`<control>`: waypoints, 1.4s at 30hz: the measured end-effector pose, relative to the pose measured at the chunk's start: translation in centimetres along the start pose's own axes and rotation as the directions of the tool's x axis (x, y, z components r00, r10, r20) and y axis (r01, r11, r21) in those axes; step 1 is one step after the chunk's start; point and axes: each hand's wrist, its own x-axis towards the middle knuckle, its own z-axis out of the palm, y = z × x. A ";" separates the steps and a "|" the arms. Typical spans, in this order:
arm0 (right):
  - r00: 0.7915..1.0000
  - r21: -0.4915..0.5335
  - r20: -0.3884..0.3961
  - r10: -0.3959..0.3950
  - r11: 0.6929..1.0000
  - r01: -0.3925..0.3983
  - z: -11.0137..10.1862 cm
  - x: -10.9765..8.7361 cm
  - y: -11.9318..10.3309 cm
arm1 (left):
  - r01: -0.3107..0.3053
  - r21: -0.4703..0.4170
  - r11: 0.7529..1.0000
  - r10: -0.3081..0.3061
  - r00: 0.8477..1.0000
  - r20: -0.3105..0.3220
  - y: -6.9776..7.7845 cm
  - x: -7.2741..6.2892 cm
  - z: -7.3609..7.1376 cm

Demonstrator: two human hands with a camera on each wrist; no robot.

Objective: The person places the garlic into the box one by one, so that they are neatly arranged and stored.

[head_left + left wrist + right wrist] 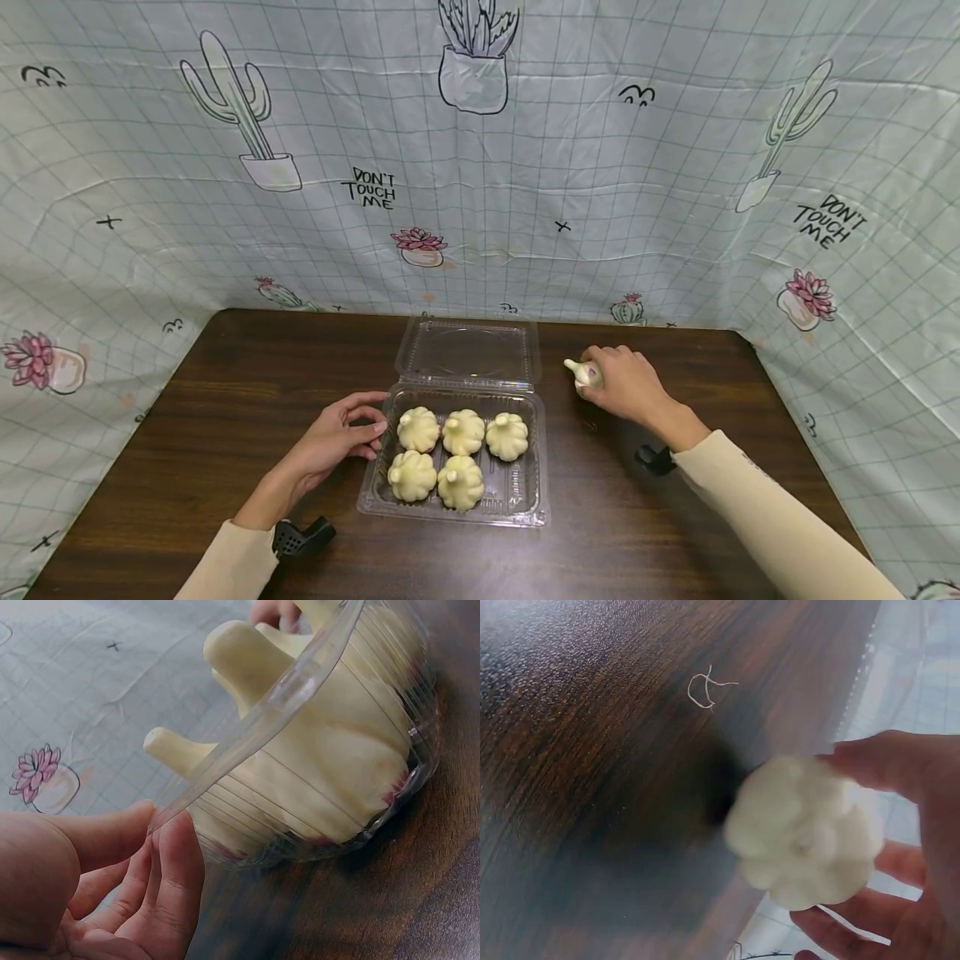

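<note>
A clear plastic clamshell container (453, 515) sits on the table with several pale garlic bulbs (462, 482) in it, three along its back row. My left hand (341, 429) pinches the container's left rim (247, 742) between thumb and fingers. Off to the right, my right hand (622, 383) holds another garlic bulb (589, 375), its stem pointing left in the head view. Seen from the right wrist, thumb and fingers curl round that bulb (802, 832), which is held above the tabletop.
The container's hinged lid (467, 350) lies folded back toward the rear edge of the dark wooden table (247, 375). A patterned cloth (525, 167) hangs behind and at both sides. A thin pale thread (707, 688) lies on the wood near the right hand.
</note>
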 end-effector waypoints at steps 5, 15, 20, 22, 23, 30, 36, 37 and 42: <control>0.997 -0.056 0.008 -0.080 0.995 0.080 -0.3 -0.5 0.1 | -0.002 0.006 1.000 0.002 1.000 -0.002 0.0 0.0 0.0; 0.993 -0.219 0.049 -0.107 0.969 0.115 -0.1 -0.8 0.0 | 0.001 0.013 1.000 0.000 1.000 -0.009 -0.1 0.0 0.1; 0.991 -0.273 0.063 -0.115 0.954 0.128 -0.3 -0.9 -0.3 | -0.002 0.012 1.000 0.002 1.000 -0.009 -0.2 -0.1 0.2; 0.991 -0.268 0.065 -0.117 0.954 0.131 -0.5 -1.1 -0.4 | -0.004 0.011 1.000 0.004 1.000 -0.008 -0.3 -0.1 0.2; 0.991 -0.261 0.063 -0.118 0.956 0.131 -0.6 -1.1 -0.4 | -0.005 0.010 1.000 0.005 1.000 -0.007 -0.3 -0.1 0.2; 0.992 -0.186 0.009 -0.127 0.974 0.126 -1.2 -2.0 -0.6 | -0.007 0.007 1.000 0.007 1.000 -0.009 -0.3 -0.1 0.3; 0.989 -0.126 -0.045 -0.140 0.983 0.134 -2.1 -2.9 -1.1 | -0.010 0.009 1.000 0.010 1.000 -0.006 -0.3 -0.1 0.3; 0.988 -0.113 -0.057 -0.144 0.984 0.137 -2.3 -3.1 -1.3 | -0.010 0.010 1.000 0.010 1.000 -0.006 -0.3 -0.1 0.3; 0.979 -0.069 -0.103 -0.178 0.983 0.171 -3.5 -3.8 -2.2 | -0.010 0.009 1.000 0.010 1.000 -0.009 -0.3 -0.1 0.3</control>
